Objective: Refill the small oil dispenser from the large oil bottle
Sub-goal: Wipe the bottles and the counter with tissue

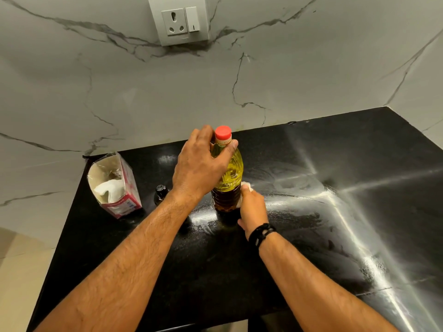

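1. Two bare hands work at one large oil bottle (227, 173), which stands upright on the black table (311, 236) just above the centre of the frame.
2. The bottle carries a red cap (223, 132), screwed on; yellow oil shows in its upper body, and the lower part looks dark.
3. The left hand (201, 164) comes in from the lower left; its grip is curled round the bottle's shoulder and neck, with the thumb on the right side just under the cap.
4. The right hand (251, 207) sits low on the bottle's right side, its grip closed on a white tissue (247, 185) pressed against the bottle's lower wall.
5. A black beaded band (261, 233) circles the right wrist.
6. The small oil dispenser (161, 192), dark with a dark top, stands on the table left of the bottle, partly hidden behind the left forearm.
7. Further left, near the table's edge, an opened red and white carton (115, 185) leans back, white tissue showing inside.
8. Pale smeared streaks cross the table to the right of the bottle.
9. A white wall socket with a switch (178, 20) is set in the marbled wall (311, 68) at the top of the frame.
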